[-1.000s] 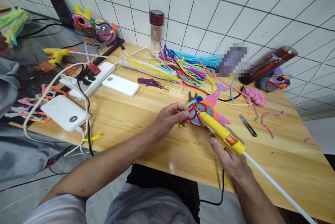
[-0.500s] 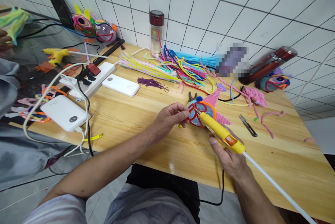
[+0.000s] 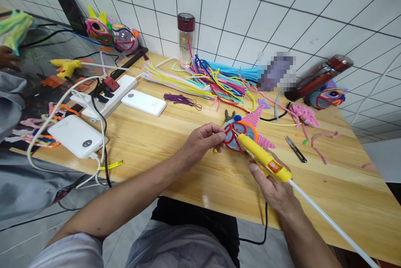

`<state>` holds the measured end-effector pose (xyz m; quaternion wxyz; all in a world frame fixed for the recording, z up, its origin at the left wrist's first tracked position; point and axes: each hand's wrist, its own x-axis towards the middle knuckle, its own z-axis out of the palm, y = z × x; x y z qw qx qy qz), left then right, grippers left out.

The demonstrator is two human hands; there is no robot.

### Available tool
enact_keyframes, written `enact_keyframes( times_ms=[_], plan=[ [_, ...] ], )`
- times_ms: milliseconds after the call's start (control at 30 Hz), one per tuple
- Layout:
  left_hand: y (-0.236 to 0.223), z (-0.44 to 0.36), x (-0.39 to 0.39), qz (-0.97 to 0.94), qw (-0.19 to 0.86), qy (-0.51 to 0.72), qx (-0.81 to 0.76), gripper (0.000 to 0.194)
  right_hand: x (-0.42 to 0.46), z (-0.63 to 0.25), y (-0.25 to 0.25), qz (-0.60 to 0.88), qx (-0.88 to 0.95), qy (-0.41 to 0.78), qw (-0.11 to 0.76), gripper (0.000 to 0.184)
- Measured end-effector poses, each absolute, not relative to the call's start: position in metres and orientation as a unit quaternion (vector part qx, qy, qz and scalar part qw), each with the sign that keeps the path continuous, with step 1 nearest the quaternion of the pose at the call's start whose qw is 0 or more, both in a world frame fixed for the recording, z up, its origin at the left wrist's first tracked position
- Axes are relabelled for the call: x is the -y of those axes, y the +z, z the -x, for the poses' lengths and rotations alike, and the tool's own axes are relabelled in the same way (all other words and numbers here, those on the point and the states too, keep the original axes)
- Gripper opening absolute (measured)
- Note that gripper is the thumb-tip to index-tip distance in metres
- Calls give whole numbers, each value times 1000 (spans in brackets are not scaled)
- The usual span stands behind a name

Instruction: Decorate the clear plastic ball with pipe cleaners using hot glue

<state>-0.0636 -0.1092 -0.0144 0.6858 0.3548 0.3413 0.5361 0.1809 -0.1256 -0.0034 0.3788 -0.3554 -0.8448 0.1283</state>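
My right hand (image 3: 274,188) grips a yellow hot glue gun (image 3: 263,155), with a long white glue stick (image 3: 332,222) sticking out of its back. The gun's nozzle points at a fish craft (image 3: 239,145) lying on the table and meets the red pipe-cleaner outlines on its front. Blue, orange and red parts make up the fish's round body, and pink pipe-cleaner fins (image 3: 255,117) stand off its right side. My left hand (image 3: 211,137) is closed in a pinch at the body's left edge; its fingertips partly hide what they hold. Pliers (image 3: 230,114) lie just behind the fish.
Thread snips (image 3: 295,149) lie to the right. Bundled pipe cleaners (image 3: 216,80), a clear bottle (image 3: 186,40) and a red flask (image 3: 319,77) stand or lie toward the tiled wall. Power banks (image 3: 144,102), a power strip (image 3: 109,97) and cables occupy the left, near a co-worker's hand (image 3: 8,58).
Both my hands, the glue gun and the fish hold nearly the same positions, with a slight shift of the view. At far left, the co-worker's hand has moved a little lower.
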Motion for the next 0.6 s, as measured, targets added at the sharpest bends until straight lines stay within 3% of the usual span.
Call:
enact_keyframes(
  times_ms=[600],
  plan=[
    [-10, 64, 106, -298, 704, 550, -338, 35, 129, -194, -15, 371, 803, 215, 414, 10]
  ],
)
